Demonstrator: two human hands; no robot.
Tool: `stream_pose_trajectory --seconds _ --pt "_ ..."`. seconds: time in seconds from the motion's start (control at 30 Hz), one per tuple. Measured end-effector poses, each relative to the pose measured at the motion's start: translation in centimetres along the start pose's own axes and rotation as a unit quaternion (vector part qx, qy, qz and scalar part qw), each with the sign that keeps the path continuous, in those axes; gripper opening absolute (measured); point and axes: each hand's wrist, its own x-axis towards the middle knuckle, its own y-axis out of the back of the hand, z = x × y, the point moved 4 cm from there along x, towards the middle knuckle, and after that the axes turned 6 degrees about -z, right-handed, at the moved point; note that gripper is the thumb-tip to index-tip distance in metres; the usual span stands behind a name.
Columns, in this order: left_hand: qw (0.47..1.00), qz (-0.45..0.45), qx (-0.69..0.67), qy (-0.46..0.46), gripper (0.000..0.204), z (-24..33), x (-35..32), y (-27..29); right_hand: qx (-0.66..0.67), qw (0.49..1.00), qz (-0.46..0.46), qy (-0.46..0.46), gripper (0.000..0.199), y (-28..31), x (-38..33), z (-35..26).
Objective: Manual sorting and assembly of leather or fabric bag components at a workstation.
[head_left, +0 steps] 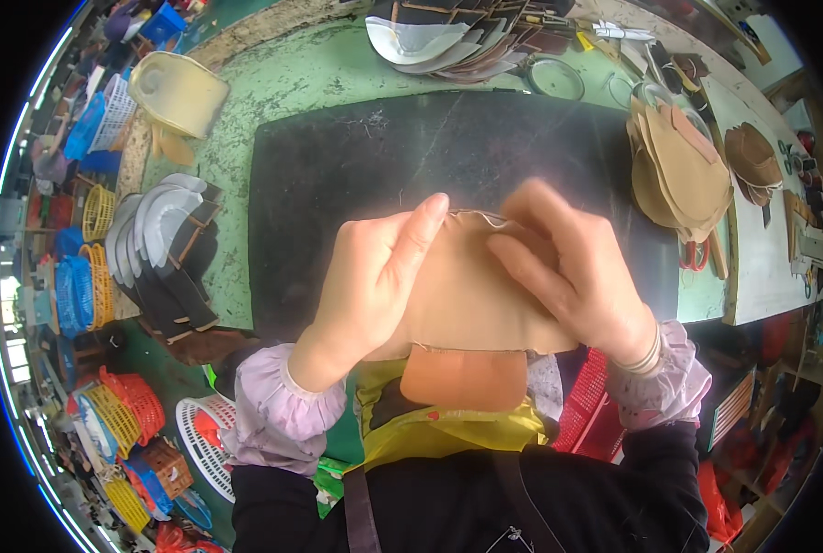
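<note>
A tan shoe-upper piece [471,295], apparently leather or lining, spans the space between my hands over the near part of the black mat. My left hand [365,276] grips its left side, thumb lying along the top corner and fingers hidden beneath. At the far edge, my right hand [582,267] has its fingers curled over the material, slightly blurred, with the thumb on top. Between the hands that edge looks wavy and partly folded. An orange-brown rounded flap [467,378] shows at the piece's near side, above my yellow-covered lap [430,442].
The black mat [338,175] lies on a worn green table [246,111]. Grey-and-black upper parts [167,230] are piled at left, more [430,41] at the back. Tan pieces [679,175] stack at right, beside red-handled scissors [694,255]. A cream container [179,92] stands back left.
</note>
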Motion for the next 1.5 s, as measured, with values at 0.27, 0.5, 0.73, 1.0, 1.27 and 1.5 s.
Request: stream_pose_trajectory --seconds 0.27,0.5,0.73,1.0,1.27,1.5 --pt "0.994 0.008 0.041 -0.102 0.036 0.4 0.1 -1.4 -0.017 0.998 -0.046 -0.034 0.020 0.4 0.0 0.8" --pt "0.937 0.047 0.085 -0.336 0.022 3.3 1.6 1.1 -0.144 0.965 0.126 0.179 0.031 3.2 0.7 -0.9" --pt "0.931 -0.062 0.259 -0.249 0.037 -3.3 0.6 -3.7 -0.085 0.986 -0.017 0.143 0.039 -3.9 -5.1 5.8" --pt "0.893 -0.098 0.395 -0.194 0.070 -4.9 1.2 -5.7 -0.069 0.994 -0.015 0.086 0.040 -3.7 -5.8 6.0" --pt "0.975 0.060 0.152 -0.153 0.057 -4.4 8.7 2.0 -0.273 0.891 0.339 0.126 0.020 13.1 -4.8 7.5" --pt "0.891 0.091 0.362 -0.257 0.056 -6.4 18.7 4.0 -0.466 0.803 0.285 -0.239 0.052 32.9 -14.0 25.5"
